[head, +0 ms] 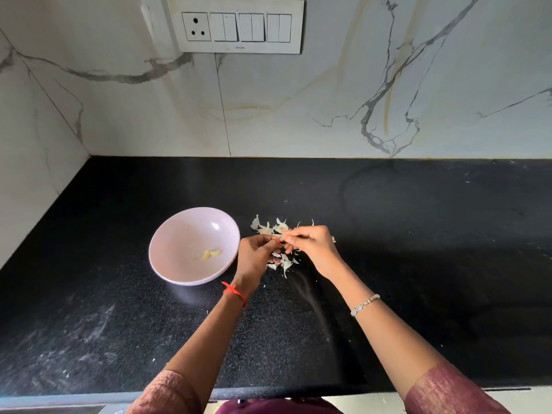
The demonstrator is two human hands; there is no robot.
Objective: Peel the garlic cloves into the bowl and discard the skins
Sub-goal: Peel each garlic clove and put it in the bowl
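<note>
A pale pink bowl (167,243) sits on the black counter with two peeled garlic cloves (211,253) inside it. Just right of the bowl, my left hand (256,255) and my right hand (310,245) meet fingertip to fingertip and pinch a small garlic clove (281,236) between them. The clove is mostly hidden by my fingers. Loose white garlic skins (270,227) lie scattered on the counter behind and under my hands.
The black granite counter (418,234) runs to a marble wall at the back and at the left. A switch panel (236,25) is mounted on the back wall. The counter's front edge lies near my body.
</note>
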